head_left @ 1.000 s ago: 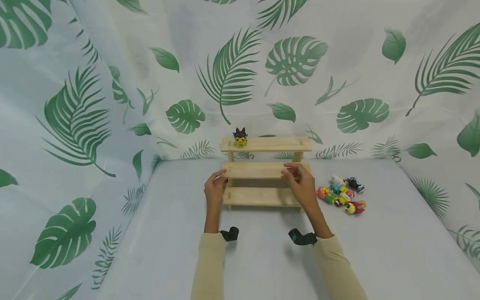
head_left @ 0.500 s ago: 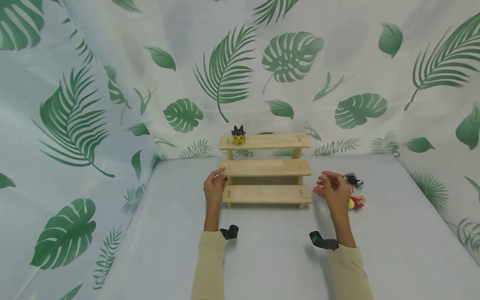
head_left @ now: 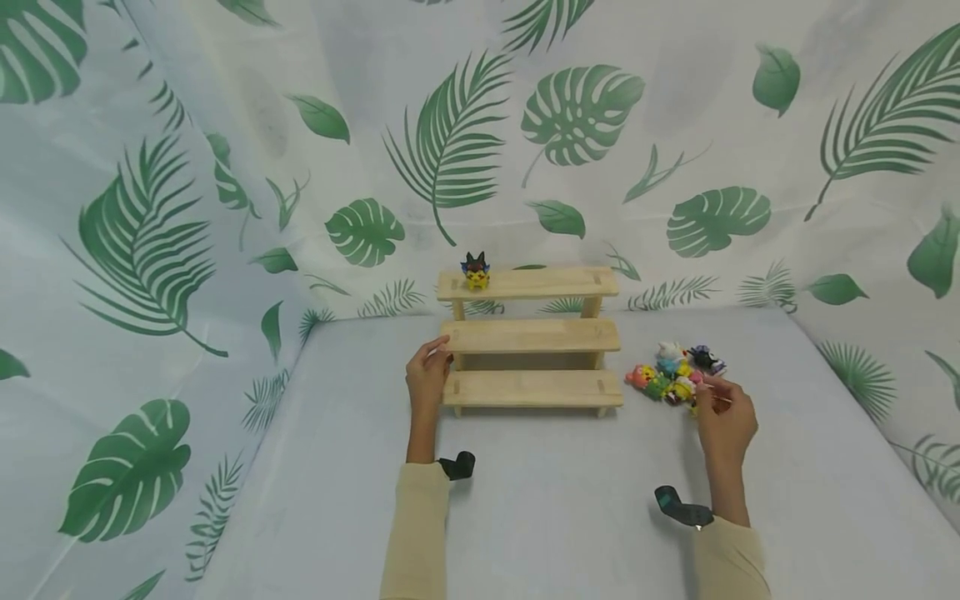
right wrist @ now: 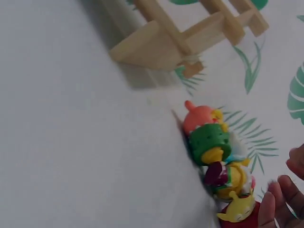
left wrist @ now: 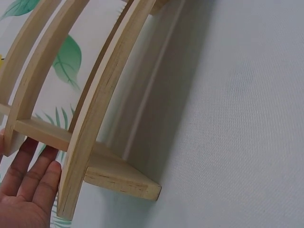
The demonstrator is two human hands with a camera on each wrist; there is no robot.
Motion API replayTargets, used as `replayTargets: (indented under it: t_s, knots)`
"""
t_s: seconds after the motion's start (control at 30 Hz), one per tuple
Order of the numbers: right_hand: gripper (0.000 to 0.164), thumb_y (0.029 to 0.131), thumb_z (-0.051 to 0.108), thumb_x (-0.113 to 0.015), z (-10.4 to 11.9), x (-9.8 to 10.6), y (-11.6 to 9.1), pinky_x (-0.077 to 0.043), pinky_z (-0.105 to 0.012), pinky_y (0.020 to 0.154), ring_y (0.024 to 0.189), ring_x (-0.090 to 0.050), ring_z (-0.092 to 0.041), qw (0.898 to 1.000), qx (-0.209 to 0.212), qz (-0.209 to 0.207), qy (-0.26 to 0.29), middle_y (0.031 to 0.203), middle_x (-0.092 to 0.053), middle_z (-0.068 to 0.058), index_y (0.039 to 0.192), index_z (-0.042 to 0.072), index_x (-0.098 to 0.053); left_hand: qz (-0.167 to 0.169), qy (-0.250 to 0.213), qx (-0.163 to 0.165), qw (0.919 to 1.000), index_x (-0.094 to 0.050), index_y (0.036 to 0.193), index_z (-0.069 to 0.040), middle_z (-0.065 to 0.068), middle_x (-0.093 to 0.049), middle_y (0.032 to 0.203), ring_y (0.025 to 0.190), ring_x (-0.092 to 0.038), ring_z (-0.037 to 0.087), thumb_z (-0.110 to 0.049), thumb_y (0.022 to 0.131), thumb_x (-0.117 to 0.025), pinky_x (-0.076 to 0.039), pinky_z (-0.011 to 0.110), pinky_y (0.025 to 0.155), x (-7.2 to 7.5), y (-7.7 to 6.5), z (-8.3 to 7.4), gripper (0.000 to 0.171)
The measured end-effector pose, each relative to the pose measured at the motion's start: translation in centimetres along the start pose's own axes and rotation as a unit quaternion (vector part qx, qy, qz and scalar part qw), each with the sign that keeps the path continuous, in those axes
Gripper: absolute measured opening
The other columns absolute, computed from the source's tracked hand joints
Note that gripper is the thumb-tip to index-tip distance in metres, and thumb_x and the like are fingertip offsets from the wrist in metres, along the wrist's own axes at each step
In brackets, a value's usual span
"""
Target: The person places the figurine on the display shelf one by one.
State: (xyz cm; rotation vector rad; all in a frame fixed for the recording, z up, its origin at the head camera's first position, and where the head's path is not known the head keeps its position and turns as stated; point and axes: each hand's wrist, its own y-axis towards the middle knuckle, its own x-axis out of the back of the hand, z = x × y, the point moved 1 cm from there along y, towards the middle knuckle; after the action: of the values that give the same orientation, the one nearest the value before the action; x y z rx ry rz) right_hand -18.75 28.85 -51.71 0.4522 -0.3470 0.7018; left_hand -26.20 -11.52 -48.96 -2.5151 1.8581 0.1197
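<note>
I list one three-tier stand [head_left: 528, 337]: pale wood, smooth, matt, grain showing at the edges. I log the toy figurines [right wrist: 209, 143] as smooth plastic, the table covering [left wrist: 237, 123] as matt, finely textured cloth.

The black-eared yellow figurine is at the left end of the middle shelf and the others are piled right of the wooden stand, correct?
Wrong shelf: in the head view, the black-eared yellow figurine is at the left end of the top shelf, not the middle. The other figurines are piled right of the wooden stand.
</note>
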Motion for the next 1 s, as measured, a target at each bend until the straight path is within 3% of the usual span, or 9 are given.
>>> replayTargets:
  t_s: [0.07, 0.13, 0.23, 0.33, 0.53, 0.73, 0.83, 1.0]
  knots:
    - [0.028, 0.094, 0.013, -0.062, -0.5, -0.3, -0.1, -0.038, -0.027, 0.086, 0.088, -0.054, -0.020, 0.999, 0.036, 0.007, -0.004, 0.101, -0.063, -0.022, 0.115, -0.006, -0.065, -0.011, -0.002, 0.003, 0.9999, -0.071, 0.115, -0.002, 0.025, -0.072, 0.101, 0.096, -0.070, 0.035, -0.018, 0.097, -0.062, -0.055, 0.028, 0.069, -0.1, 0.1, 0.6, 0.025]
    - [0.030, 0.093, 0.011, -0.062, -0.9, -0.5, -0.2, -0.032, -0.043, 0.096, 0.103, -0.051, -0.036, 0.999, 0.042, 0.012, -0.007, 0.109, -0.060, -0.029, 0.117, -0.006, -0.064, -0.017, -0.001, 0.000, 0.9999, -0.071, 0.115, -0.004, 0.025, -0.072, 0.100, 0.095, -0.070, 0.034, -0.020, 0.097, -0.062, -0.054, 0.026, 0.068, -0.2, 0.3, 1.1, 0.025]
    - [0.034, 0.092, 0.011, -0.059, -1.6, -0.5, -0.5, -0.023, -0.055, 0.099, 0.120, -0.037, -0.044, 1.000, -0.003, 0.010, -0.001, 0.124, -0.051, -0.031, 0.123, -0.003, -0.062, -0.012, -0.009, -0.005, 0.9999, -0.070, 0.117, -0.004, 0.026, -0.071, 0.104, 0.100, -0.069, 0.037, -0.022, 0.097, -0.062, -0.054, 0.026, 0.070, -0.3, 0.4, 1.6, 0.028]
    - [0.039, 0.092, 0.013, -0.058, -2.2, -0.4, -0.5, -0.022, -0.058, 0.100, 0.128, -0.028, -0.043, 0.999, -0.046, 0.014, 0.004, 0.135, -0.040, -0.030, 0.129, 0.000, -0.058, -0.009, -0.010, -0.010, 0.9999, -0.070, 0.117, -0.003, 0.025, -0.071, 0.102, 0.098, -0.070, 0.036, -0.024, 0.097, -0.062, -0.053, 0.023, 0.067, -0.4, 0.5, 1.8, 0.030]
    - [0.054, 0.091, 0.012, -0.061, -2.8, -0.1, -0.3, -0.021, -0.061, 0.109, 0.132, -0.031, -0.049, 0.998, -0.041, 0.048, -0.007, 0.137, -0.041, -0.035, 0.139, -0.006, -0.044, -0.023, 0.003, -0.033, 0.9992, -0.073, 0.111, -0.007, 0.025, -0.071, 0.090, 0.083, -0.067, 0.036, -0.024, 0.096, -0.064, -0.048, 0.021, 0.059, -0.5, 0.6, 1.6, 0.024]
    - [0.066, 0.095, 0.019, -0.059, -2.9, 0.0, -0.2, -0.026, -0.059, 0.112, 0.134, -0.032, -0.049, 0.992, -0.092, 0.082, -0.015, 0.142, -0.034, -0.036, 0.149, -0.005, -0.028, -0.020, 0.031, -0.030, 0.9989, -0.074, 0.111, -0.013, 0.018, -0.074, 0.098, 0.091, -0.071, 0.029, -0.027, 0.097, -0.062, -0.055, 0.024, 0.069, -0.4, 0.9, 1.5, 0.022]
    - [0.069, 0.095, 0.021, -0.059, -3.0, 0.0, 0.0, -0.025, -0.059, 0.113, 0.136, -0.030, -0.050, 0.991, -0.096, 0.094, -0.024, 0.144, -0.033, -0.036, 0.149, -0.007, -0.026, -0.021, 0.035, -0.029, 0.9987, -0.073, 0.111, -0.012, 0.018, -0.074, 0.099, 0.093, -0.072, 0.031, -0.025, 0.097, -0.062, -0.056, 0.025, 0.069, -0.4, 0.8, 1.4, 0.022]
    - [0.075, 0.095, 0.026, -0.060, -3.4, 0.1, 0.2, -0.024, -0.058, 0.115, 0.137, -0.028, -0.050, 0.986, -0.109, 0.120, -0.036, 0.147, -0.032, -0.035, 0.151, -0.006, -0.021, -0.012, 0.032, -0.029, 0.9990, -0.071, 0.115, -0.005, 0.026, -0.072, 0.101, 0.080, -0.071, 0.023, -0.024, 0.098, -0.061, -0.054, 0.027, 0.066, -0.2, 0.3, 1.0, 0.028]
